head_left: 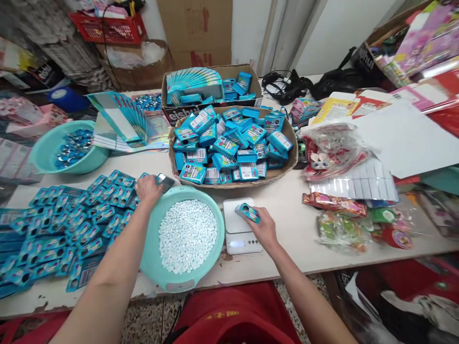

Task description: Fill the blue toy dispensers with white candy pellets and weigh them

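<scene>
In the head view my right hand [264, 228] grips a small blue candy box [248, 213] with a dark round opening in its upturned end. It is tilted over the white digital scale [239, 242]. My left hand [148, 190] is closed at the far left rim of a mint-green basin [182, 285]. A small grey box-like thing [165, 181] shows at its fingers; blur hides its details. White candy pellets [188, 234] fill the basin's middle. Left of it, several rows of blue candy boxes [86, 215] stand with round openings up.
Beyond the basin, a cut-down carton [233, 185] holds a heap of blue boxes, with another carton [211, 112] behind it. A green bowl [88, 165] of shiny blue pieces stands at the left. Packets [340, 229] and flat cardboard [405, 138] lie at the right.
</scene>
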Demonstrator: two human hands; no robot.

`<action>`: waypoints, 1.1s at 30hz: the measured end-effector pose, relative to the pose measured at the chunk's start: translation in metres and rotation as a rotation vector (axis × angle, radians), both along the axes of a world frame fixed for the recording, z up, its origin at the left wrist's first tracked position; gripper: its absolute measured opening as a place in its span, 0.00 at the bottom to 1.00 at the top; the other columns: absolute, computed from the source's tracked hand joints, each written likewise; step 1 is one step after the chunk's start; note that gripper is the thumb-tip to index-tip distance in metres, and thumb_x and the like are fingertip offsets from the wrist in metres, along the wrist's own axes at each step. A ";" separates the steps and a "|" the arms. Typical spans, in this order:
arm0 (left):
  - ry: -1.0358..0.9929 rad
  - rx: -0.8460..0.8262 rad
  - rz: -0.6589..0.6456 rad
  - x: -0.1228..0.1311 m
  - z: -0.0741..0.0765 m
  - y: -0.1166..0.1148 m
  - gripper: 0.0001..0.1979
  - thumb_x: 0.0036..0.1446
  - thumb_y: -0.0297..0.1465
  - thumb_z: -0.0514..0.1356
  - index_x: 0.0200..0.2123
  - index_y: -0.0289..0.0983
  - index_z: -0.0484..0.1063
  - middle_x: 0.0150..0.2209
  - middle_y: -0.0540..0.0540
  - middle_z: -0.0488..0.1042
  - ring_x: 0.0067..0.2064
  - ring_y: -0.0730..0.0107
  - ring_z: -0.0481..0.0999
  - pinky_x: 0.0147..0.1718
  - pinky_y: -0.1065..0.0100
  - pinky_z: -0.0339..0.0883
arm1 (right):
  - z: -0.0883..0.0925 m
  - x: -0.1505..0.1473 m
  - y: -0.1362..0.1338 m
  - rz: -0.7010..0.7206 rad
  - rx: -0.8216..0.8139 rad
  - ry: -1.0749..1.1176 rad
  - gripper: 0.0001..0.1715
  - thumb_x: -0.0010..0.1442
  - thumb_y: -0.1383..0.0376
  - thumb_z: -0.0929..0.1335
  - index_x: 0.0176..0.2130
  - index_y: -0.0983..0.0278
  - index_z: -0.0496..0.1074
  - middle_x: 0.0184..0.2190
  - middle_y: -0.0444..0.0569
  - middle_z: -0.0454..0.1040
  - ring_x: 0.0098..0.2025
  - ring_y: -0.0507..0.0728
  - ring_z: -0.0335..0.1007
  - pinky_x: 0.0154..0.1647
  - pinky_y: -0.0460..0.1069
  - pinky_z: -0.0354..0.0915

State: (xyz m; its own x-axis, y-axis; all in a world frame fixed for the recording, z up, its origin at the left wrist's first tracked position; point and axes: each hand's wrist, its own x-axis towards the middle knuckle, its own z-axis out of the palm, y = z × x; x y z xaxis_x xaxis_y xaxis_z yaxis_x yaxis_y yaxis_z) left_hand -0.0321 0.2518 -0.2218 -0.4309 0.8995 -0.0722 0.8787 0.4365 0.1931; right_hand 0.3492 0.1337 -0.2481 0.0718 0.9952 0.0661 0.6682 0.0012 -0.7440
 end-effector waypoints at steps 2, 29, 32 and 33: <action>0.051 0.049 0.019 -0.002 -0.009 -0.001 0.22 0.53 0.36 0.57 0.50 0.32 0.68 0.50 0.30 0.68 0.56 0.42 0.61 0.51 0.47 0.57 | -0.006 -0.005 0.004 0.022 -0.026 -0.005 0.21 0.56 0.52 0.68 0.45 0.61 0.71 0.39 0.51 0.72 0.42 0.61 0.70 0.43 0.55 0.68; -1.742 -0.063 0.433 0.072 -0.029 -0.153 0.11 0.49 0.38 0.56 0.24 0.37 0.63 0.19 0.51 0.65 0.15 0.79 0.59 0.12 0.75 0.45 | 0.003 0.034 -0.053 -0.389 -0.050 0.206 0.22 0.52 0.52 0.68 0.41 0.65 0.72 0.42 0.54 0.70 0.44 0.60 0.68 0.45 0.59 0.68; -1.861 -0.036 0.628 0.081 -0.028 -0.151 0.16 0.51 0.39 0.59 0.21 0.36 0.61 0.14 0.55 0.57 0.12 0.82 0.54 0.10 0.78 0.41 | 0.006 0.025 -0.044 -0.371 -0.031 0.220 0.22 0.55 0.52 0.66 0.42 0.65 0.72 0.42 0.55 0.70 0.45 0.59 0.68 0.45 0.58 0.68; -1.864 -0.018 0.658 0.085 -0.029 -0.151 0.17 0.53 0.40 0.60 0.20 0.36 0.60 0.13 0.56 0.56 0.12 0.83 0.53 0.10 0.78 0.41 | 0.005 0.021 -0.041 -0.366 -0.028 0.233 0.22 0.56 0.52 0.65 0.42 0.65 0.71 0.43 0.55 0.70 0.45 0.59 0.68 0.45 0.58 0.68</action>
State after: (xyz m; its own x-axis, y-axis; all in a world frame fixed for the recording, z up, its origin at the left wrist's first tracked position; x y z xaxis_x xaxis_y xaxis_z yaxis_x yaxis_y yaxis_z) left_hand 0.0533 0.1009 -0.2503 -0.0311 0.6543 -0.7556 -0.6430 0.5657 0.5163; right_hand 0.3704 0.0924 -0.2427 0.4298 0.9027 -0.0198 0.4354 -0.2264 -0.8713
